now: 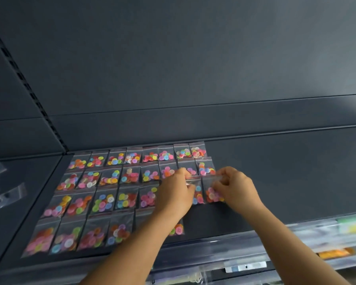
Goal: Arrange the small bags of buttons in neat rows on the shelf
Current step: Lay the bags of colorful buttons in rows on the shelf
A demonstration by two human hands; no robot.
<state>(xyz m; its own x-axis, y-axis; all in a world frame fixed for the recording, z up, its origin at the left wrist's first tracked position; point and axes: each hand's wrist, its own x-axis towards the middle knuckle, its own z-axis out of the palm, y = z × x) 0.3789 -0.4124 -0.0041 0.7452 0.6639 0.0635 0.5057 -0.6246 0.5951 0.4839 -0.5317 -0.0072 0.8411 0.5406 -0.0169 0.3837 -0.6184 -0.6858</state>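
Several small clear bags of coloured buttons (103, 202) lie flat in rows on the left half of the dark shelf (276, 182). At the right end of the third row, my left hand (176, 194) pinches the top of one bag (198, 195). My right hand (234, 186) pinches the top of the neighbouring bag (213, 195) just to its right. Both bags rest on the shelf, side by side. My left forearm hides part of the front row.
The shelf's dark back panel (193, 120) rises behind the rows. A slotted upright (29, 87) divides off the left bay, where clear packets (6, 194) hang. Below the front edge a clear rail (255, 254) holds labels and an orange tag (335, 253).
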